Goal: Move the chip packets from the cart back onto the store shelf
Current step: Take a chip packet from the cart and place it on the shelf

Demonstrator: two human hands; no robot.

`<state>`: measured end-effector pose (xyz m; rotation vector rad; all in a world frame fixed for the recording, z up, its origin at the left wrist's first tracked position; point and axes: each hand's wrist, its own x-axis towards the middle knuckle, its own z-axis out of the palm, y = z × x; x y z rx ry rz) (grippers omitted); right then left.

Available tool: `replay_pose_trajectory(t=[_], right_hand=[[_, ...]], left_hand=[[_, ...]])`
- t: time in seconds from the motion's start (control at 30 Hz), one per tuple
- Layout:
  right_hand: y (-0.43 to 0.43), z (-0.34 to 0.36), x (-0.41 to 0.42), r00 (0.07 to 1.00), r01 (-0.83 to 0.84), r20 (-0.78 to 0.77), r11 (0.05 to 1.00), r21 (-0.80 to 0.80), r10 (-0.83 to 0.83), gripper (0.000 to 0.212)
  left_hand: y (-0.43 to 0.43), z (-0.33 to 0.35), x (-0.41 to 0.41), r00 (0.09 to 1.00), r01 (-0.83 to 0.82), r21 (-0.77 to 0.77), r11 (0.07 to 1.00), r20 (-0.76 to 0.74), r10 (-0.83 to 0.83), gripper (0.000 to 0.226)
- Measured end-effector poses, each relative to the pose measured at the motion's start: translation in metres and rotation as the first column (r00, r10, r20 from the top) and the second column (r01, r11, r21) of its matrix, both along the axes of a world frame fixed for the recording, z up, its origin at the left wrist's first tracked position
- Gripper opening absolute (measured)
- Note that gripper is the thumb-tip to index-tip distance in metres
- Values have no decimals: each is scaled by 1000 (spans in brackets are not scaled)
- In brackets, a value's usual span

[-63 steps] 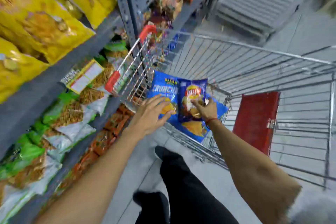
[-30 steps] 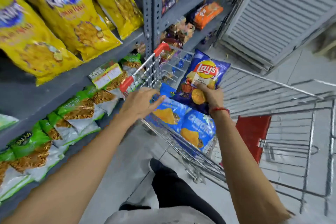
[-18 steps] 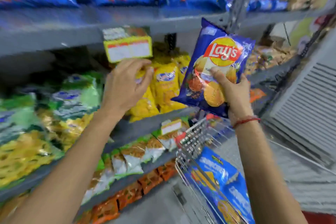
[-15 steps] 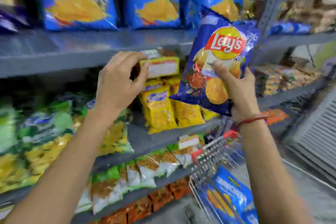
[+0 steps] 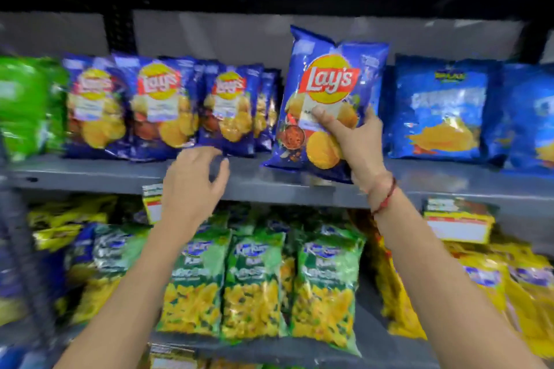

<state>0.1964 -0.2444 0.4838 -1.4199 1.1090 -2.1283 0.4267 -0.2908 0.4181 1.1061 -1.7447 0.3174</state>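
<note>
Lifted from the cart, the glossy blue Lay's chip packet [image 5: 325, 99], pinched in your right hand [image 5: 353, 141], now reaches the grey metal shelf [image 5: 90, 175] gap, your left hand [image 5: 192, 186] spread empty.

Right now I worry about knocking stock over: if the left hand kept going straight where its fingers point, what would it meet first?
Probably the Lay's packets standing on the shelf just beyond the left hand; depth is unclear.

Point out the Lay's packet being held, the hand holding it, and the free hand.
Held Lay's packet [image 5: 329, 84]: head view, on the red and yellow logo.
Right hand [image 5: 353, 138]: head view, on the back of the hand gripping the packet.
Left hand [image 5: 192, 183]: head view, on the back of the open hand.
</note>
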Motion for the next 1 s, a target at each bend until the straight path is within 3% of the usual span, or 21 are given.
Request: replay_pose_trajectory(t=[0.13, 0.33, 0.47, 0.73, 0.87, 1.0], right_hand=[[-49, 4, 39, 999, -13, -47, 997, 76, 17, 90], [-95, -1, 76, 980, -34, -185, 982, 185, 69, 82], [-105, -8, 81, 980, -27, -184, 966, 258, 77, 71], [-106, -13, 72, 984, -50, -144, 940, 337, 104, 121], [-91, -12, 66, 982, 28, -189, 951, 308, 32, 99], [-53, -17, 40, 981, 114, -180, 974, 196, -78, 77]], left_hand=[[-15, -14, 22, 992, -54, 113, 992, 121, 40, 55], [-17, -17, 27, 986, -48, 131, 990, 164, 27, 55], [-16, -22, 26, 986, -59, 138, 989, 160, 36, 53], [-15, -23, 23, 988, -78, 108, 991, 140, 62, 50], [-15, -22, 25, 993, -59, 93, 994, 111, 48, 52], [-6, -20, 8, 998, 14, 22, 1000, 57, -16, 40]])
